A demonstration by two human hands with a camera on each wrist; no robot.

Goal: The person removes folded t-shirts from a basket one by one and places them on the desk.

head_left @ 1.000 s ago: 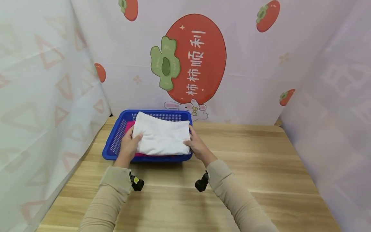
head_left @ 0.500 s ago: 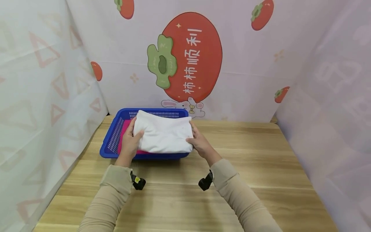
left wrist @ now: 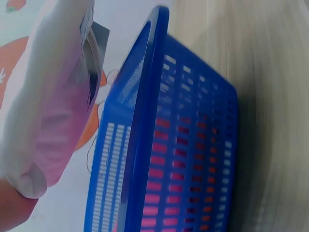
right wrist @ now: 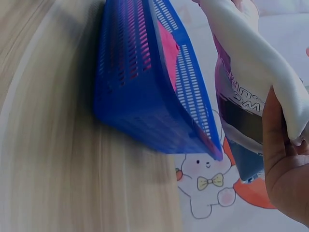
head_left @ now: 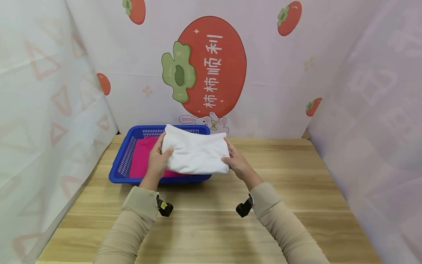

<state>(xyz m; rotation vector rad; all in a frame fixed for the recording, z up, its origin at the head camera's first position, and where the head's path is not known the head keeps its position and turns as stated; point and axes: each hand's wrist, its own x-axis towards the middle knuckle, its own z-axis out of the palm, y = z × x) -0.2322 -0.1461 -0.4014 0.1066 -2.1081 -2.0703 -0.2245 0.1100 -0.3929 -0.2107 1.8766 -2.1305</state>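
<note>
A folded white T-shirt (head_left: pixel 196 153) spans the gap between my two hands, raised over the right part of a blue plastic basket (head_left: pixel 116 170). My left hand (head_left: pixel 157 157) grips its left end, thumb on top. At the opposite end my right hand (head_left: pixel 239 163) pinches it the same way, fingers beneath. From the right wrist view, dark lettering and a printed picture (right wrist: pixel 246 113) show on the shirt's underside. Inside the basket lies a bright pink cloth (head_left: pixel 140 159), partly hidden by the shirt and my left hand.
The basket stands at the back left of a wooden table (head_left: pixel 211 231), close to a white printed curtain (head_left: pixel 270 73). More curtain hangs along the left and right sides. In the left wrist view, orange (left wrist: pixel 210 181) shows through the basket's holes below the pink.
Both hands have carried the T-shirt to the right relative to the basket, uncovering more of the pink cloth. The head view has shifted slightly too. Both grips stay the same.
</note>
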